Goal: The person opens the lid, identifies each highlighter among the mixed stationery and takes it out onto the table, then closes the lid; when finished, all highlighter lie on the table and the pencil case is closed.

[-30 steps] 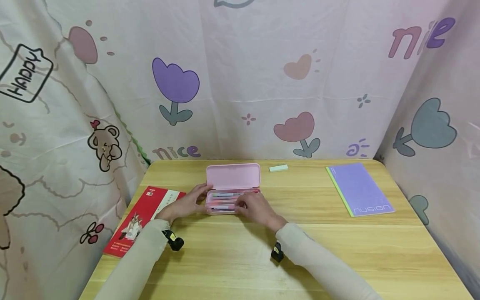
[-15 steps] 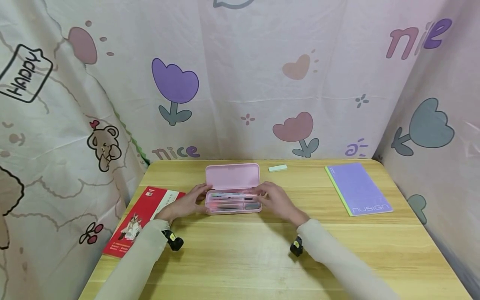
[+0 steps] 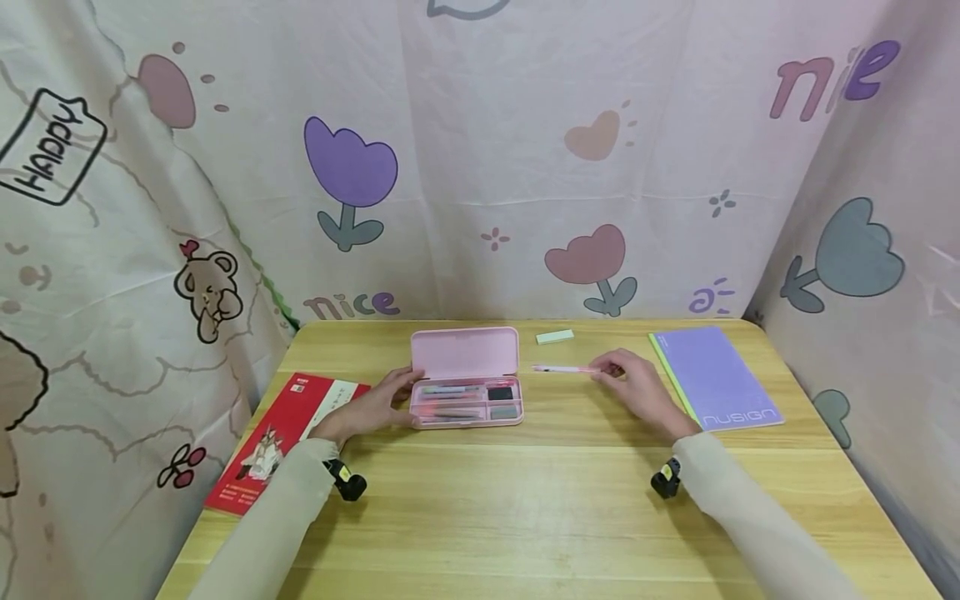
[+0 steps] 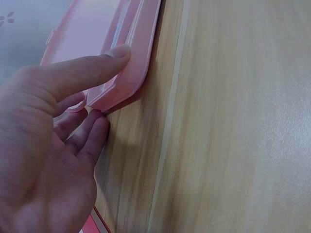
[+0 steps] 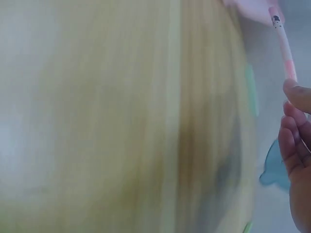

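Note:
A pink pencil case (image 3: 465,353) stands on the table with its lid up. Pens (image 3: 452,412) lie in its long compartments, and a dark block (image 3: 499,393) and a grey one sit in the small right compartments. My left hand (image 3: 377,402) grips the case's left end; in the left wrist view the thumb (image 4: 92,70) lies along the front wall and the fingers reach around the corner. To the right of the case, my right hand (image 3: 636,387) pinches a white and pink pen (image 3: 562,368) by one end, its other end pointing left toward the case.
A red book (image 3: 281,442) lies partly under the left forearm. At the right is a purple notebook (image 3: 718,377), close to the right hand. A pale green eraser-like block (image 3: 555,337) lies near the table's back edge. Printed curtains (image 3: 480,167) enclose the back and sides.
My right hand has lifted the white and pink pen out of the pencil case and carried it to the right. The left hand has stayed at the case's left end.

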Tool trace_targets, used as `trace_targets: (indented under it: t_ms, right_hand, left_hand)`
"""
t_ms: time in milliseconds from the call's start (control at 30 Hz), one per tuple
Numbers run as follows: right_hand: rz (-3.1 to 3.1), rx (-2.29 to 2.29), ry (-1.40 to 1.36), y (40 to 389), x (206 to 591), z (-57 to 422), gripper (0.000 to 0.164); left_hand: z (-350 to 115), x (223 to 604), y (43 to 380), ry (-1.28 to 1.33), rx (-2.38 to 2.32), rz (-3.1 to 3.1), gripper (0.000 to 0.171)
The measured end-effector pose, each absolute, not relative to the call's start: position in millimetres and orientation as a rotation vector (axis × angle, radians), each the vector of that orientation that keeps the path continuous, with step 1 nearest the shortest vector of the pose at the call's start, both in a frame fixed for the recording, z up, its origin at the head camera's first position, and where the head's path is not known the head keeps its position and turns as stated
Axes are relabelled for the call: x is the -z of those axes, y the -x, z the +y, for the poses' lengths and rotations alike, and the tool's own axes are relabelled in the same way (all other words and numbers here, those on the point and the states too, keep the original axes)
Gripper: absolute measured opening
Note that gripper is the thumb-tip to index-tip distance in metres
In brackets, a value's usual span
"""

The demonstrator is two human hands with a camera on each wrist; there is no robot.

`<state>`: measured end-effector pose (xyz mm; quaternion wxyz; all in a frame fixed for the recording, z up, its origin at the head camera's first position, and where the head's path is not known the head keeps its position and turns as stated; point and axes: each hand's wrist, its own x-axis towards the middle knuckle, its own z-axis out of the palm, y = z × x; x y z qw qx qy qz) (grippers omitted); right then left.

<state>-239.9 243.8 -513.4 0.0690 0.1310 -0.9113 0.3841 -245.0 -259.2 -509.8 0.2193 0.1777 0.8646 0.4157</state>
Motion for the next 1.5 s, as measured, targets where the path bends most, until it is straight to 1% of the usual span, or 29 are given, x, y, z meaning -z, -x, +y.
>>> trace_targets:
  t_ms: [200, 567, 967, 1500]
  right_hand:
    - [-2.760, -1.129, -0.326, 247.6, 527.1, 261.4, 0.014]
    - [-2.835, -1.150, -0.266, 259.4, 542.8, 268.2, 0.015]
    - [-2.868, -1.138, -0.296, 267.1, 544.9, 272.5, 0.018]
    - [-2.864, -1.164, -0.294, 265.8, 543.2, 272.4, 0.019]
  left_hand:
    - [-261.5, 511.2, 243.6, -0.461, -1.149, 2.388, 0.100]
    - [-261.0, 513.8, 243.6, -0.478, -1.153, 2.378, 0.099]
    - [-259.9, 511.4, 244.2, -0.457, -1.138, 2.400, 0.099]
    - [-259.1, 509.8, 244.4, -0.487, -1.137, 2.395, 0.097]
